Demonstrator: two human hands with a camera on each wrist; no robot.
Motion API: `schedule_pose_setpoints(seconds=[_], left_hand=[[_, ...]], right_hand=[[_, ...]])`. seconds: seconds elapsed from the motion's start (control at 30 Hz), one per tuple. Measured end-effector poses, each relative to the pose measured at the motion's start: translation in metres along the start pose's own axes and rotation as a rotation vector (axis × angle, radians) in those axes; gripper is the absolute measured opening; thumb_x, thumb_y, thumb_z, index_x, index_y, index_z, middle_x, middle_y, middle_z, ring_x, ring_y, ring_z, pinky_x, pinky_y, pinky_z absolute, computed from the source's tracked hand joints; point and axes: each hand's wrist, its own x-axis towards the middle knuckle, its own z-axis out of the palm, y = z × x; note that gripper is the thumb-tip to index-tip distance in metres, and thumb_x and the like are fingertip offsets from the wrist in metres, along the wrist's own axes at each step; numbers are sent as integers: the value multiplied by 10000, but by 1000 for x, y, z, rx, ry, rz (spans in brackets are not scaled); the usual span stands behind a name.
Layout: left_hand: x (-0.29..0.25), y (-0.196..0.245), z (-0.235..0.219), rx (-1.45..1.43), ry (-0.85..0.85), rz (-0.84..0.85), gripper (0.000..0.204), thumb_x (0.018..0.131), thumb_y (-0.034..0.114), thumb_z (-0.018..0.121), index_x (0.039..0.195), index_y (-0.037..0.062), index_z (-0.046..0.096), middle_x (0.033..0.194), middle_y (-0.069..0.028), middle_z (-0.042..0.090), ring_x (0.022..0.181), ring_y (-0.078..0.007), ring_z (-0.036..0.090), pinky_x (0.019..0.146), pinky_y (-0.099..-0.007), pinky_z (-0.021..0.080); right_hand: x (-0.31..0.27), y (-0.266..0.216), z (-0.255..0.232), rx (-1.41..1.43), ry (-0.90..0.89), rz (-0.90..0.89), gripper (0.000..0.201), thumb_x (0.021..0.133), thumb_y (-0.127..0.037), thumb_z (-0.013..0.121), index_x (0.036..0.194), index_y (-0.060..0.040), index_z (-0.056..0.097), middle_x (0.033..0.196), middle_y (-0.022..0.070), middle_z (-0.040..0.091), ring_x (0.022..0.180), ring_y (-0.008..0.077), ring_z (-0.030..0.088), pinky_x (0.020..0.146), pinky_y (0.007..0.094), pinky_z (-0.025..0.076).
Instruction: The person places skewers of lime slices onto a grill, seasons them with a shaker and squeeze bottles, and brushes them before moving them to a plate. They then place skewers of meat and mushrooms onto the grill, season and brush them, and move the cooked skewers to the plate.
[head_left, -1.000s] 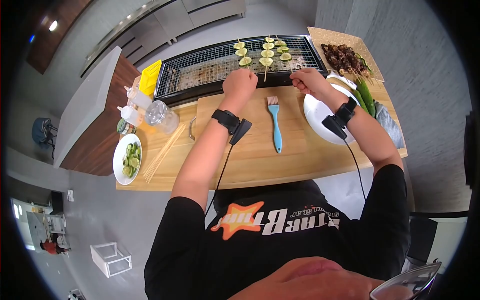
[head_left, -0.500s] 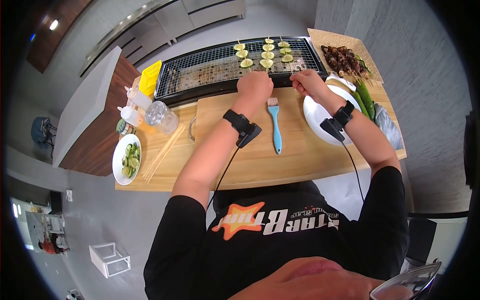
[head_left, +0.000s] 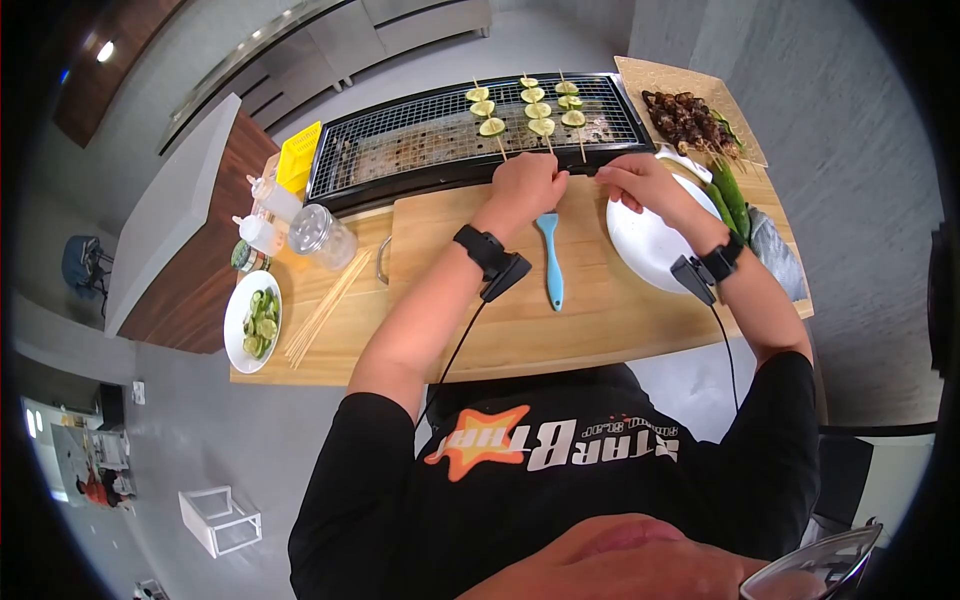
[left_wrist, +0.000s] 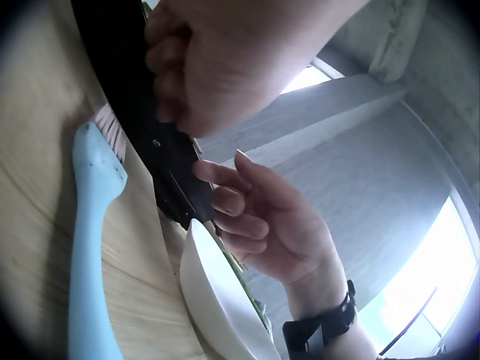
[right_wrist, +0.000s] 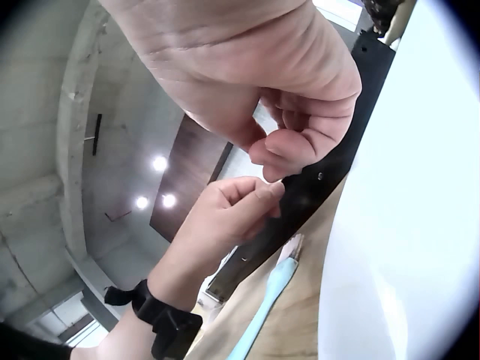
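Three skewers of green-rimmed slices, which look like cucumber, lie on the wire grill (head_left: 400, 135). My left hand (head_left: 525, 188) pinches the lower end of the middle skewer (head_left: 538, 110) at the grill's front edge; the hand hides the tip. That skewer lies at a slant. To its left is another skewer (head_left: 482, 108), to its right a third (head_left: 571, 105), its bare end free over the edge. My right hand (head_left: 645, 187) hovers beside it above the white plate (head_left: 640, 240), fingers loosely curled and holding nothing. A blue basting brush (head_left: 553, 265) lies below my left hand, its bristles hidden in the head view.
Grilled dark skewers (head_left: 690, 122) lie on a board at the right, near whole cucumbers (head_left: 730, 195). On the left stand squeeze bottles (head_left: 262, 232), a glass jar (head_left: 322, 235), a yellow basket (head_left: 298, 155), a bowl of slices (head_left: 236, 325) and loose bamboo sticks (head_left: 325, 315).
My left hand has moved right, from the left skewer to the middle one, whose near end has swung right. My right hand has let go of the right skewer and drawn back toward the plate.
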Motion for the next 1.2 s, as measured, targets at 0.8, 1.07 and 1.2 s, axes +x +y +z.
schedule_pose_setpoints(seconds=[0.8, 1.07, 1.2], left_hand=[[-72, -61, 5, -654, 109, -116, 168, 898, 184, 605, 894, 17, 626, 592, 11, 521, 528, -61, 449, 495, -237, 363], [-77, -61, 8, -786, 78, -139, 181, 921, 167, 577, 888, -5, 623, 626, 36, 520, 572, -40, 474, 522, -212, 383], [-79, -55, -1, -810, 51, -204, 183, 930, 165, 561, 893, -1, 627, 649, 33, 531, 590, -44, 503, 547, -210, 419]], right_hand=[[-16, 107, -226, -324, 542, 418, 343, 894, -312, 542, 778, 0, 630, 666, 78, 598, 460, 134, 450, 420, 303, 352], [-13, 124, -233, -36, 527, 387, 278, 927, -237, 459, 765, -36, 562, 649, 45, 547, 455, 109, 391, 392, 279, 290], [-3, 154, -253, -353, 619, 285, 333, 949, -277, 434, 794, -20, 576, 656, 34, 546, 521, 133, 452, 445, 286, 356]])
